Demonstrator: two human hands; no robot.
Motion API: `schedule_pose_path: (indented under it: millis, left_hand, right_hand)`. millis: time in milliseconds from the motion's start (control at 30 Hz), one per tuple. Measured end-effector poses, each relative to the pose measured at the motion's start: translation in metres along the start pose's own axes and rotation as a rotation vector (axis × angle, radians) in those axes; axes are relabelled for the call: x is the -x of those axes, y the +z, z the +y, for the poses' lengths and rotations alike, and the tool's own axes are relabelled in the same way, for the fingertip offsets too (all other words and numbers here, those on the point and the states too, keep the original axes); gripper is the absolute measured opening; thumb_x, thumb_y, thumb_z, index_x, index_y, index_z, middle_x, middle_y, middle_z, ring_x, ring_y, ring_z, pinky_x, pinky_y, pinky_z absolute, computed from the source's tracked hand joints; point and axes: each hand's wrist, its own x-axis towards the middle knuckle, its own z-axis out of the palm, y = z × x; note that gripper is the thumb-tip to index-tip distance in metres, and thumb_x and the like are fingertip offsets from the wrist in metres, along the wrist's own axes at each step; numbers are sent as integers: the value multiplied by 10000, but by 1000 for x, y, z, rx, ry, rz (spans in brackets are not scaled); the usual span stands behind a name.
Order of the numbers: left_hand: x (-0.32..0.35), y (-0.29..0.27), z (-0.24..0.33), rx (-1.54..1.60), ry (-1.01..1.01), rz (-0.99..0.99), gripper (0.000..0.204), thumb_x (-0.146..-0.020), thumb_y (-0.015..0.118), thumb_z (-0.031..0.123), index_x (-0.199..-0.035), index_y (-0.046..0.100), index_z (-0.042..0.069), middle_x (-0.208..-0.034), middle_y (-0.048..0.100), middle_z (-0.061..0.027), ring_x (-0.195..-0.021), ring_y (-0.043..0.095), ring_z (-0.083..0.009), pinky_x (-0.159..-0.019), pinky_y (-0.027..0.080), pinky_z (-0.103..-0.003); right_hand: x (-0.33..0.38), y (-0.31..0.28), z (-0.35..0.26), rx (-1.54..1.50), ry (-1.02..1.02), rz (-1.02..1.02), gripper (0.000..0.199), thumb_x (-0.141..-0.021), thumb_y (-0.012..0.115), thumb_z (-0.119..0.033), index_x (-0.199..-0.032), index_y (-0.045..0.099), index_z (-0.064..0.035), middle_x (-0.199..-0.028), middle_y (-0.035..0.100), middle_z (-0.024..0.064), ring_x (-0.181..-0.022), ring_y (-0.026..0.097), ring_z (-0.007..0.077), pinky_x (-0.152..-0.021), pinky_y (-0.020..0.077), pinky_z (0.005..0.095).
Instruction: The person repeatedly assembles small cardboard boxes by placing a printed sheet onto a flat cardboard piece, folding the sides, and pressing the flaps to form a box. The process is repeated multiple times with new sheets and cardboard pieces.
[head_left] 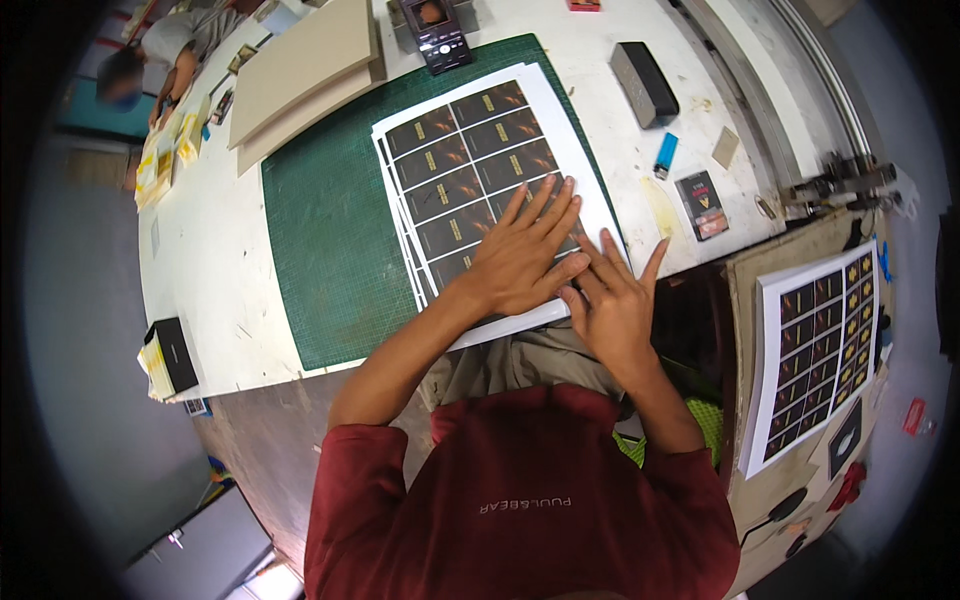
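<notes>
Stack of white printed sheets [490, 170], glossy grid of dark rectangular labels, lies on the green gridded cutting mat [330, 240], overhanging its right edge. Left hand [520, 260] flat on the stack's near end, fingers spread, gripping nothing. Right hand [612, 305] pressed flat at the stack's near-right corner, fingers splayed. Hands hide the lowest label rows. Blue lighter [666, 154] right of the stack.
</notes>
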Motion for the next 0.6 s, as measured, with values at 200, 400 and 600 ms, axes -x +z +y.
schedule_pose_path:
  millis: [200,400,600]
  left_hand:
    - [30,-5,16,-153,-82,-23,854,-958,475,557,-1530,234,-29,-1610,160,-247,-1513,108,-362,-1207,54,-542]
    - [68,-12,33,-69,-92,-45,877,-918,574,527,-1515,269,-39,-1599,157,-277,-1499,107,-427,-1180,43,-603]
    - [58,-34,51,-25,-60,-88,874,-901,610,504,-1542,257,27,-1623,120,-238,-1509,55,-416,-1187,19,-592]
  right_hand:
    - [78,-122,62,101,357,323,508,-787,798,-251,-1215,650,-19,-1261,626,201,-1176,600,378,-1126,321,547]
    - [165,-198,109,253,800,-88,764,-716,850,-374,-1311,584,25,-1333,556,294,-1245,549,429,-1051,427,465]
    - [163,-218,109,54,746,-153,480,-878,699,-226,-1277,605,24,-1230,638,256,-1119,648,385,-945,497,424]
